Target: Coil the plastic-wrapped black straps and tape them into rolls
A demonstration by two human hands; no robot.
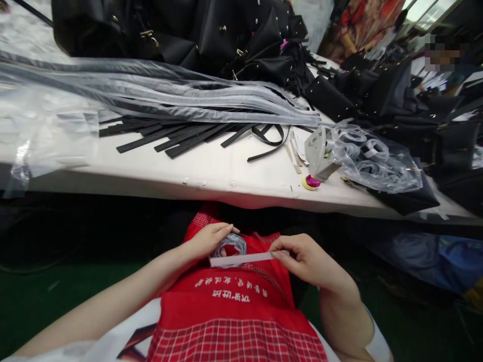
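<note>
Over my lap, on a red apron (pixel 234 306), my left hand (pixel 209 239) is closed around a coiled grey strap (pixel 233 245). A straight pale length of that strap (pixel 245 259) runs rightwards to my right hand (pixel 307 259), which pinches its end between thumb and fingers. Both hands sit below the front edge of the white table (pixel 211 176).
On the table lie several black straps (pixel 181 136), long grey strips in clear plastic (pixel 169 98), a crumpled clear bag (pixel 372 158) and a small yellow-and-pink spool (pixel 310 182). Black bags (pixel 211 35) pile up at the back and right. A person sits at the far right.
</note>
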